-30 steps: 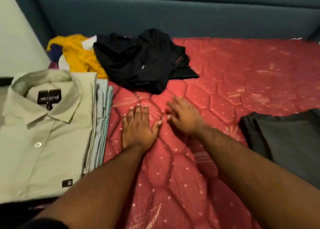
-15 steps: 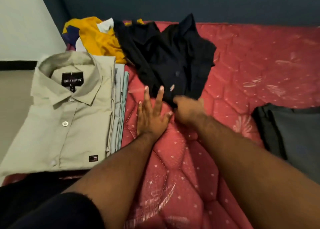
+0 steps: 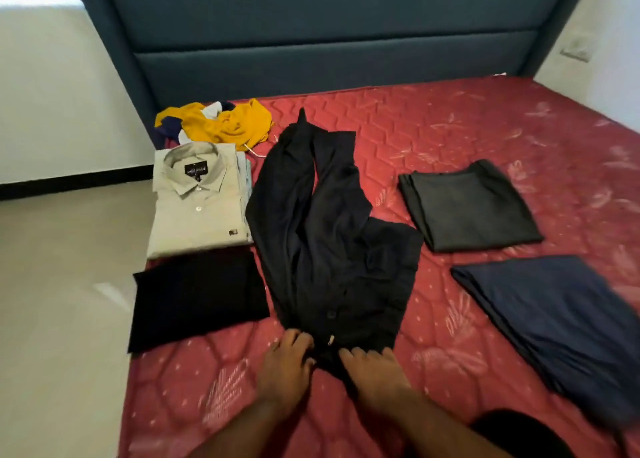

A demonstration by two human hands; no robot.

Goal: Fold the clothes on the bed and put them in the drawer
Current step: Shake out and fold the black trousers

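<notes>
Black shirt point(image 3: 325, 243) drawn out lengthwise mid-frame, evidently for folding. Left hand point(image 3: 284, 367) and right hand point(image 3: 374, 371) fingers clamped on its near edge.

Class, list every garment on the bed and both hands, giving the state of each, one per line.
Black button shirt: unfolded, rumpled.
Beige collared shirt: folded.
Black cloth: folded flat.
Grey garment: folded.
Navy garment: folded.
Yellow garment: crumpled heap.
Left hand: grips the black shirt's hem.
Right hand: grips the same hem.
</notes>
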